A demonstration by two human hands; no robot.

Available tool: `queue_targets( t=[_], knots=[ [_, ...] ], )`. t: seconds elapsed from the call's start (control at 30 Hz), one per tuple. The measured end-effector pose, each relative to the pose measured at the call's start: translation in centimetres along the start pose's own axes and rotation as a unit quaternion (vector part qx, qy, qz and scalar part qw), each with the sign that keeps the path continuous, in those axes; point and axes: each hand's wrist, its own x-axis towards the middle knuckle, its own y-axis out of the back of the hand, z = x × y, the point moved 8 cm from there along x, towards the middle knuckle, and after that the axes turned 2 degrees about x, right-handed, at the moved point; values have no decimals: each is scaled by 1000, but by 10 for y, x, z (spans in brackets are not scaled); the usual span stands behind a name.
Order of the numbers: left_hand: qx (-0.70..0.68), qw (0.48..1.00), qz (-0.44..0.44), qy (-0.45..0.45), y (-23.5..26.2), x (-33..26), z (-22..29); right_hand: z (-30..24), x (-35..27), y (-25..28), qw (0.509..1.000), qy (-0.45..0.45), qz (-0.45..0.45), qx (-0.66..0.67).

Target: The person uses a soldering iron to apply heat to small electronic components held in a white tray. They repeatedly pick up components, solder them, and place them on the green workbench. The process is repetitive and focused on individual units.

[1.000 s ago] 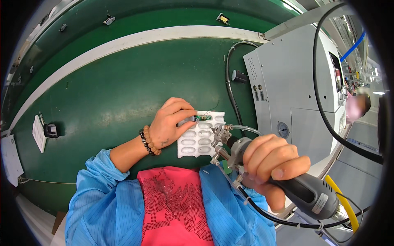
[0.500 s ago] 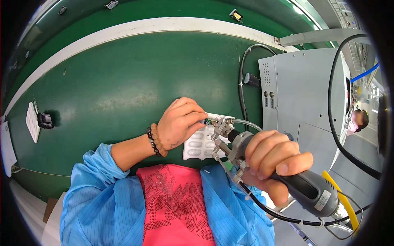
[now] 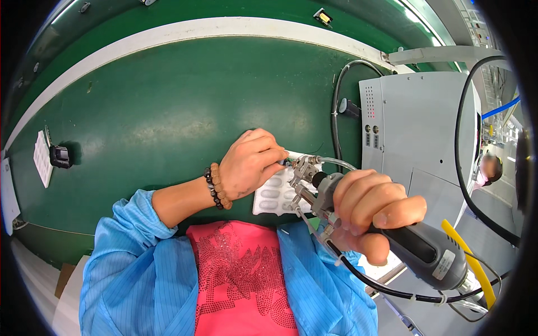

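Note:
My right hand (image 3: 376,211) is wrapped round a dark grey electric screwdriver-like tool (image 3: 428,252) with a metal head (image 3: 305,173), hoses and a black cable. The head points left, toward the fingertips of my left hand (image 3: 250,162). Those fingers are pinched on a small part with a bit of green (image 3: 287,162), mostly hidden by the fingers and the metal head. Beneath lies a white tray (image 3: 270,197) with rows of oval pockets, its right side covered by the tool.
A large grey metal box (image 3: 428,123) stands at the right, with a black cable (image 3: 336,101) along its left side. Far left, a black plastic housing (image 3: 60,157) sits beside a white tray (image 3: 42,159). A small yellow-and-black component (image 3: 323,18) lies beyond the white ledge (image 3: 224,27). Another person (image 3: 491,169) is at the far right.
The view has shifted slightly. My left hand still pinches the small part, and the tool head stays against that spot, with the right hand's grip unchanged.

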Motion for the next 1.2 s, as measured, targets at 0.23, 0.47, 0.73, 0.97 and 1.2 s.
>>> queue_targets(
  t=[0.23,0.47,0.73,0.97,1.2],
  knots=[
    [7,1000,7,-6,2,-3,2,-6,0,3,1000,9,16,-3],
    [9,1000,13,21,7,-1,4,-103,3,10,995,88,35,-39],
    [4,975,106,193,102,62,-54,-105,-19,17,993,78,48,-77],
    [344,912,223,-9,170,176,-100,-101,-21,20,994,89,29,-61],
    [272,949,-91,-134,40,252,-152,-98,-22,26,994,81,36,-59]
  ],
)
